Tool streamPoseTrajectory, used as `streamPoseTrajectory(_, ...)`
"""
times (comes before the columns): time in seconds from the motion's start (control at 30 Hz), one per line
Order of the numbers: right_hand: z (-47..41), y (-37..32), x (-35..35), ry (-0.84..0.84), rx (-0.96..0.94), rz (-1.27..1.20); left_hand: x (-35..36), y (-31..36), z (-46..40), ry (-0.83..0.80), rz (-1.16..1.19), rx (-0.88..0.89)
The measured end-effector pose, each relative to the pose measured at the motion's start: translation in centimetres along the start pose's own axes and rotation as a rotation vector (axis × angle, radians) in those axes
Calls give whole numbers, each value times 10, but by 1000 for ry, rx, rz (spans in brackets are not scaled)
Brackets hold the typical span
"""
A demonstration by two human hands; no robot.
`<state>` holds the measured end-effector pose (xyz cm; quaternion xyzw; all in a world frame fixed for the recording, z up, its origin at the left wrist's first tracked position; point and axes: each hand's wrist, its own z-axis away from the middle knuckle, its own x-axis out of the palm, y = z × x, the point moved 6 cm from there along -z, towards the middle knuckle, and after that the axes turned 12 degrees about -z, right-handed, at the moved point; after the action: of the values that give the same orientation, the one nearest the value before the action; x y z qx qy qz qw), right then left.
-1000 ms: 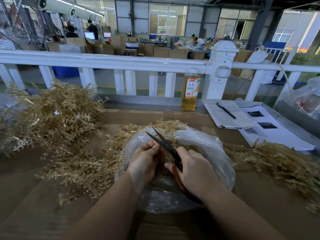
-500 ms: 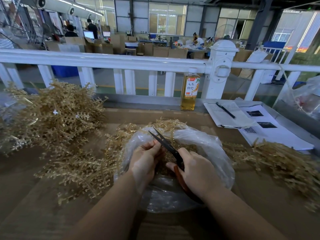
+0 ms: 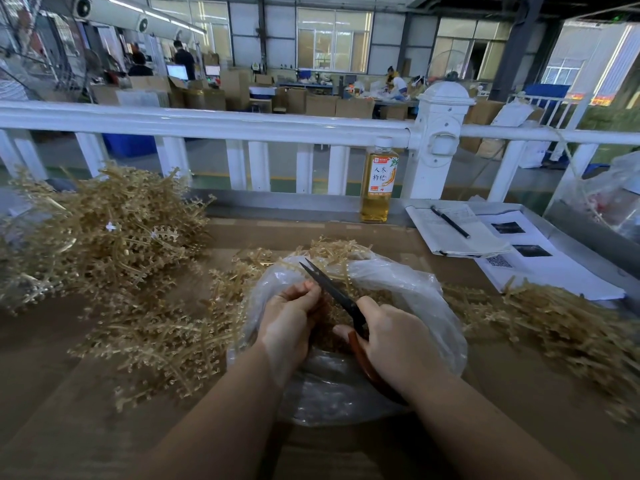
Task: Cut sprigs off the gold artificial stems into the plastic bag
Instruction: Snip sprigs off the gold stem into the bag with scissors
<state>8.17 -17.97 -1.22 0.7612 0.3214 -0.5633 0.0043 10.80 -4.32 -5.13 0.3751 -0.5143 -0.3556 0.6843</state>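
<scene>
A clear plastic bag (image 3: 426,306) lies open on the brown table in front of me, with cut gold sprigs inside. My right hand (image 3: 398,344) grips red-handled scissors (image 3: 332,289), their dark blades nearly closed and pointing up-left over the bag. My left hand (image 3: 287,320) pinches a gold stem right at the blades; most of that stem is hidden behind the fingers. Gold artificial stems lie in a big heap (image 3: 104,233) at the left and spread beside the bag (image 3: 166,334).
Another pile of gold stems (image 3: 561,323) lies at the right. A bottle of yellow drink (image 3: 377,181) stands by the white railing (image 3: 207,119). A notebook with a pen (image 3: 450,230) and printed sheets (image 3: 540,265) lie at the back right.
The scissor blades have come closer together at the stem. Both hands stay over the bag in almost the same place.
</scene>
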Motion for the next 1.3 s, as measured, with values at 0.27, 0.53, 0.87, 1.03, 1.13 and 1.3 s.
streamPoseTrajectory(0.27,4,1,1,4,-6,0,-3,2,-3,27,91,-73)
streamPoseTrajectory(0.53,8,3,0,48,-32,-19,-8,-2,-8,94,54,-115)
streamPoseTrajectory(0.87,6,4,7,74,-21,16,-6,-2,-9,44,49,-109)
streamPoseTrajectory(1.03,6,3,10,62,-9,3,-5,-2,-8,45,50,-104)
streamPoseTrajectory(1.13,5,1,10,56,-12,13,-6,-2,-8,59,58,-106)
streamPoseTrajectory(1.3,4,0,6,45,-26,52,-7,-2,-7,80,74,-115)
